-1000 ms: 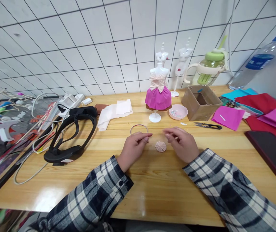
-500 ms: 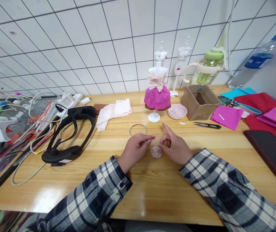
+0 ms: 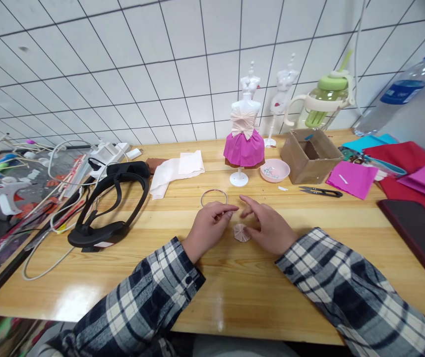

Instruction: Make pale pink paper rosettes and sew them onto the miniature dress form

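Thumb and forefinger of my left hand (image 3: 212,224) are pinched together. Anything between them is too small to make out. My right hand (image 3: 270,225) has its fingers apart, the forefinger reaching toward the left fingertips and the thumb beside a small pale pink pleated fabric rosette (image 3: 241,232). The rosette lies on the table between the hands; whether the thumb touches it I cannot tell. A thin metal ring (image 3: 214,190) lies just beyond my left hand, which partly covers it. Behind the hands stands a small dress form (image 3: 245,141) wearing a pink bow top and a magenta skirt.
A pink bowl of beads (image 3: 275,170), thread snips (image 3: 322,192) and a cardboard box (image 3: 311,157) are at the back right, near fabric pieces (image 3: 351,179). A phone (image 3: 416,238) lies far right. Leftward are pale cloth (image 3: 178,171), a black headset (image 3: 113,208) and cables.
My right hand has gone from a thumb-and-finger pinch with the forefinger raised to spread fingers, the forefinger now lower and nearer my left hand. The left hand keeps its pinch.
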The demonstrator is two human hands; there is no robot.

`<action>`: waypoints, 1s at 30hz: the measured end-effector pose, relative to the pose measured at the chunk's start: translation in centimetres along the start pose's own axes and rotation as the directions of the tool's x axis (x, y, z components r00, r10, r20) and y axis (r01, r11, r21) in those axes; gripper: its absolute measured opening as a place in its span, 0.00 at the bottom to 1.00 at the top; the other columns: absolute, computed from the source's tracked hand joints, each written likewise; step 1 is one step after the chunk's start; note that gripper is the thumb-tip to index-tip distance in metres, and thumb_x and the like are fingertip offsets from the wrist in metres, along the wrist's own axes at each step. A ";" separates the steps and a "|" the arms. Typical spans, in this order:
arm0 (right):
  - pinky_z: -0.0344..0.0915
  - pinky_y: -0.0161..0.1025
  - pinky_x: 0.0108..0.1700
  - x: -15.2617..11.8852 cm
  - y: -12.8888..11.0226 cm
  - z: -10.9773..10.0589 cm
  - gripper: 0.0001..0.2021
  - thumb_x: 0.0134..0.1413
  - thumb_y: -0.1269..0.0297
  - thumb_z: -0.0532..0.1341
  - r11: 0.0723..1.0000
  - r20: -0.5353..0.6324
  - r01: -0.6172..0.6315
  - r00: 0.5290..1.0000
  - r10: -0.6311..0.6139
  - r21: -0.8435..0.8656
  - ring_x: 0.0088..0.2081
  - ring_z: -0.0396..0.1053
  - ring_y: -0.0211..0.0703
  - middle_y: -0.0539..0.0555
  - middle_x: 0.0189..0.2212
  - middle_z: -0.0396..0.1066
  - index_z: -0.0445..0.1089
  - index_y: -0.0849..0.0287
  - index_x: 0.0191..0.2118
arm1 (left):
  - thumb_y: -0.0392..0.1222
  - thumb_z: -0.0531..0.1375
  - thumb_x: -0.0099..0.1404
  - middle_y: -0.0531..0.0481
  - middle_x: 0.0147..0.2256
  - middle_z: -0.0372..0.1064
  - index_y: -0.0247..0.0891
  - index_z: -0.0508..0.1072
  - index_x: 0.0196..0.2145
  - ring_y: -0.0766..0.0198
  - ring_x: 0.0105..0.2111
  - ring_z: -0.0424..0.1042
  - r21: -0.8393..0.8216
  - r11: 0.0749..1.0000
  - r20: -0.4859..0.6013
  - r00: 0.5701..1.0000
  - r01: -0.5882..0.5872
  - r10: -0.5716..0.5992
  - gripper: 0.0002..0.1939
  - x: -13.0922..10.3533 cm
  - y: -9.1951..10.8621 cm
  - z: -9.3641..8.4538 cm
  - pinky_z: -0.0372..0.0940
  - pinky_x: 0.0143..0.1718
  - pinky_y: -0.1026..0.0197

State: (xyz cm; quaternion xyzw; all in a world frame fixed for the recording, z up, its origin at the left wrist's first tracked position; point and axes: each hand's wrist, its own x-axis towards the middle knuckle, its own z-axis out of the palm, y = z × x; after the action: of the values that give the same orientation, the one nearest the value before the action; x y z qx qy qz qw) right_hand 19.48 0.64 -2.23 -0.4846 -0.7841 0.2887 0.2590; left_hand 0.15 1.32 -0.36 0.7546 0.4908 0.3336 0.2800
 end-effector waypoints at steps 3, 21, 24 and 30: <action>0.62 0.48 0.49 0.0 -0.1 0.1 0.43 0.48 0.73 0.61 0.999 0.017 0.034 0.999 -0.034 -0.006 0.45 0.66 0.49 0.52 0.47 0.72 0.41 0.52 0.68 | 0.37 0.55 0.66 0.47 0.35 0.75 0.38 0.78 0.40 0.62 0.36 0.71 -0.024 1.000 -0.002 1.000 0.004 -0.004 0.11 0.0 0.0 0.0 0.64 0.40 0.60; 0.62 0.37 0.34 -0.2 -0.8 -1.6 0.35 0.52 0.72 0.60 0.981 -0.341 0.159 0.933 -0.113 0.111 0.26 0.57 0.37 0.46 0.30 0.69 0.49 0.51 0.64 | 0.54 0.61 0.60 0.46 0.36 0.72 0.36 0.76 0.40 0.62 0.36 0.69 -0.296 0.947 0.056 0.992 0.123 -0.111 0.19 -0.2 1.0 -0.7 0.62 0.34 0.62; 0.63 0.36 0.33 -0.7 -1.2 -1.7 0.35 0.53 0.76 0.57 0.943 -0.421 0.331 0.853 -0.308 -0.019 0.26 0.59 0.36 0.46 0.31 0.70 0.49 0.46 0.64 | 0.64 0.47 0.65 0.47 0.28 0.69 0.33 0.75 0.32 0.70 0.21 0.62 -0.551 0.747 0.299 0.923 0.373 -0.241 0.31 -0.2 0.9 -0.9 0.51 0.18 0.67; 0.66 0.37 0.36 -1.3 -1.5 -1.2 0.30 0.58 0.76 0.54 0.881 -0.293 0.441 0.831 -0.472 -0.168 0.31 0.68 0.39 0.47 0.31 0.72 0.51 0.46 0.63 | 0.60 0.60 0.58 0.47 0.29 0.69 0.32 0.73 0.33 0.72 0.19 0.65 -0.634 0.421 0.609 0.754 0.649 -0.245 0.24 -0.4 1.3 -0.8 0.44 0.13 0.69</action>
State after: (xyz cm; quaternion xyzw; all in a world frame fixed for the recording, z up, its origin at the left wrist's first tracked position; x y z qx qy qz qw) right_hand 19.87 -0.84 -0.48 -0.3355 -0.8361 0.0974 0.4231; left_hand 0.15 0.52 0.96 0.4228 0.3911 0.2575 0.7759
